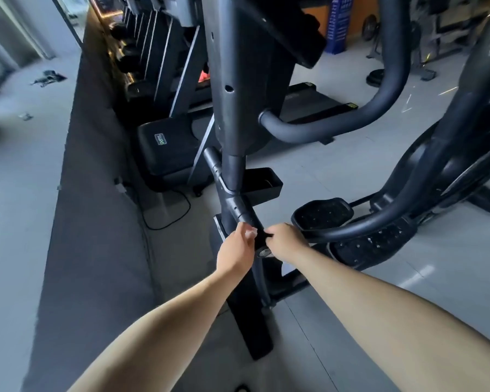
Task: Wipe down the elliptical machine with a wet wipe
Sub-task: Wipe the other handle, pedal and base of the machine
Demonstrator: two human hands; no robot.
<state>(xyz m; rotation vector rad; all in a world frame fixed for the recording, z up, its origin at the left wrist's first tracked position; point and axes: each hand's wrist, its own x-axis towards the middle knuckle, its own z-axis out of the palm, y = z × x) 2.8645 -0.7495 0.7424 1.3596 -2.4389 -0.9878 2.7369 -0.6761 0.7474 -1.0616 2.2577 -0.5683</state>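
Observation:
The dark elliptical machine [232, 89] rises in the middle of the head view, its lower swing bar [238, 206] slanting down toward me. My left hand [235, 248] pinches a small whitish wet wipe [251, 233] and holds it against the left side of that bar, just above its pivot end. My right hand [285, 241] is on the other side of the same bar, its fingers curled round it. Most of the wipe is hidden inside my fingers.
A black foot pedal [323, 213] and a curved handlebar [379, 89] lie to the right, beside another machine [450, 165]. Treadmills [167, 148] line the back left on a dark mat. A cable [167, 219] loops on the floor, and the base rail [252, 329] runs toward me.

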